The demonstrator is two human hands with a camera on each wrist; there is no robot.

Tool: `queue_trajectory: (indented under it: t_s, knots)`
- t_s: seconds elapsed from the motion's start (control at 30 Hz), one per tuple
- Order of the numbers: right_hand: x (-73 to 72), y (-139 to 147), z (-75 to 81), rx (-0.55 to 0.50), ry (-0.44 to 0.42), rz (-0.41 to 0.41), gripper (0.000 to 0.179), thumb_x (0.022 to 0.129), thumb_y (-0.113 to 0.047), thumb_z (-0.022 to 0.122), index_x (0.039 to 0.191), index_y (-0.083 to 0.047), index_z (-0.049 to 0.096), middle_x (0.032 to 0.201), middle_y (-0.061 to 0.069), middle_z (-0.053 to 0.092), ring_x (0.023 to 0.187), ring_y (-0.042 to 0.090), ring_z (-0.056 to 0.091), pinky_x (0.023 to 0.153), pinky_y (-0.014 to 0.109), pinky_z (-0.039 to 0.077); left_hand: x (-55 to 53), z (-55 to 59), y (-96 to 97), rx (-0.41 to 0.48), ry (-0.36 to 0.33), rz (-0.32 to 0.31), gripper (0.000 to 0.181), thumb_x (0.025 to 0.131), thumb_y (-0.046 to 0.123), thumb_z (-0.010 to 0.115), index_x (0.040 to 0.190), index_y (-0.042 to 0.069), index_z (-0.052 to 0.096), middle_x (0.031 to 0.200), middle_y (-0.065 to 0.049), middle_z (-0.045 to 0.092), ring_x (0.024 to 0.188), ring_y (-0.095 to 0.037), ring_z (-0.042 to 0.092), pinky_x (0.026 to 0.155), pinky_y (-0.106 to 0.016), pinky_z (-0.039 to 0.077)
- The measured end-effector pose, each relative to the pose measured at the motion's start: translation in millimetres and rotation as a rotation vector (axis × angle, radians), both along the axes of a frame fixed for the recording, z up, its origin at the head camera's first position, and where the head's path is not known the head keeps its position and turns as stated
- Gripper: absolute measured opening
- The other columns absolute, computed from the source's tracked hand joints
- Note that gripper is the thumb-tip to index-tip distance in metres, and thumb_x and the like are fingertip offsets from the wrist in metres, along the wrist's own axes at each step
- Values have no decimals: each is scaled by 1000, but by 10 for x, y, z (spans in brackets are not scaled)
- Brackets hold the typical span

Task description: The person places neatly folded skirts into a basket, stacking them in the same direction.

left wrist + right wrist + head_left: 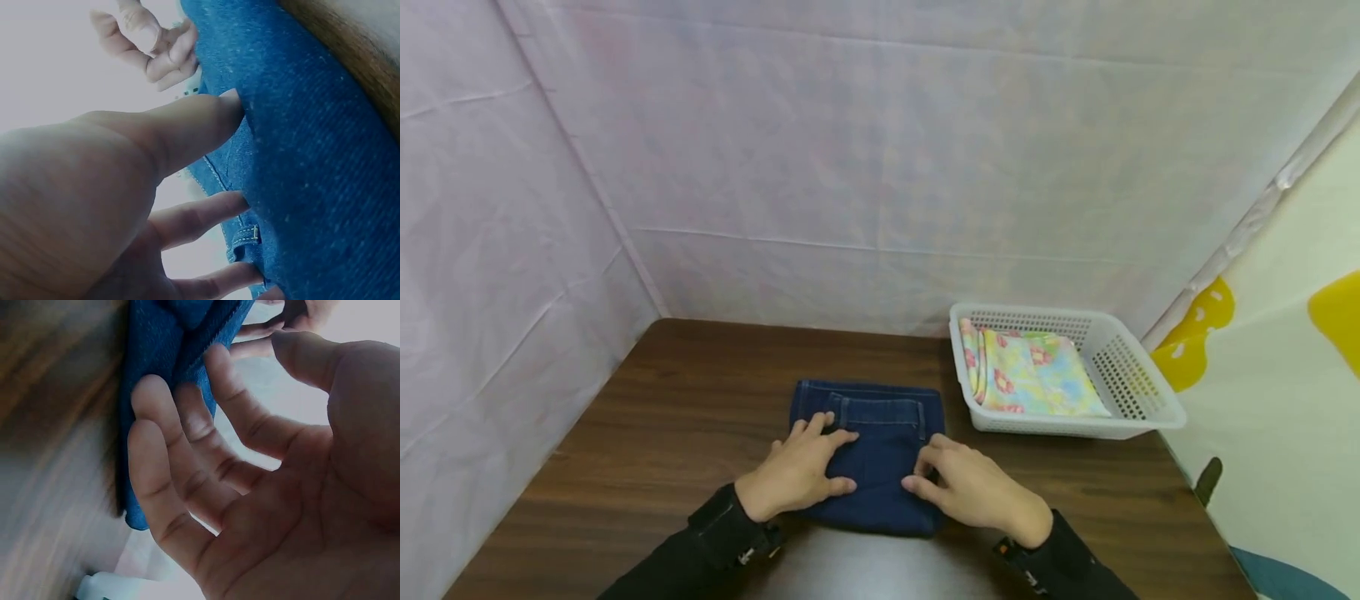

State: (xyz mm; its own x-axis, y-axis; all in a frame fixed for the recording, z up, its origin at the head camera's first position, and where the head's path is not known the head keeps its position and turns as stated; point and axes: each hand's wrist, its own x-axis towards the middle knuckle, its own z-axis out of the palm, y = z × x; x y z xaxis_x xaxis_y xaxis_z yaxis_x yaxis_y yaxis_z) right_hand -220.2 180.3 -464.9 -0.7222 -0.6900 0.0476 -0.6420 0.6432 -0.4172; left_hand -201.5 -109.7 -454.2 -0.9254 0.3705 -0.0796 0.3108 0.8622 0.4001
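Observation:
A folded pair of dark blue jeans [880,492] lies on the table, its waistband with belt loops toward the far side. My left hand [801,467] rests on the left part of the jeans, fingers spread; in the left wrist view its thumb and fingertips touch the denim [312,156]. At the right edge is my right hand [973,487], its fingers slightly bent. Seen from the right wrist, those fingertips [153,394] lie against the side of the folded layers [150,350], with the thumb held apart from them.
A white plastic basket [1150,417] stands at the back right of the brown wooden table [700,400]. Inside it is a folded floral cloth [1037,375] in yellow, pink and blue. White fabric sheeting [865,167] hangs behind the table and along its left side.

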Motion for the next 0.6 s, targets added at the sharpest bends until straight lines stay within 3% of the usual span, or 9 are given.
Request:
queue_trajectory:
  t_s: [0.17,0.3,0.47,0.6]
  knots:
    - [35,91,-7,-46,-35,-87,46,101,-55,54,126,-16,60,115,2,54,79,7,57,64,24,50,11,10,-15,41,-27,13,67,87,49,77,145,27,54,158,-15,30,136,-47,34,90,-75,37]
    - [53,139,-21,-36,-51,-182,73,99,-60,54,149,-8,43,134,13,47,104,20,59,78,35,53,16,29,-37,79,-43,8,67,88,47,77,146,25,53,159,-16,29,137,-49,32,91,-76,35]
    - [85,159,-49,-30,-110,-275,94,95,-67,55,160,-8,21,154,21,31,137,41,36,101,58,41,-11,46,-111,172,-58,55,77,86,44,80,150,18,47,160,-21,23,140,-53,24,96,-69,39]
    - [81,164,-78,-64,-132,-309,101,92,-70,57,161,-8,17,157,23,28,141,51,24,104,67,32,-58,39,-223,220,-50,148,93,82,45,83,156,14,36,160,-26,17,140,-53,21,92,-66,43]
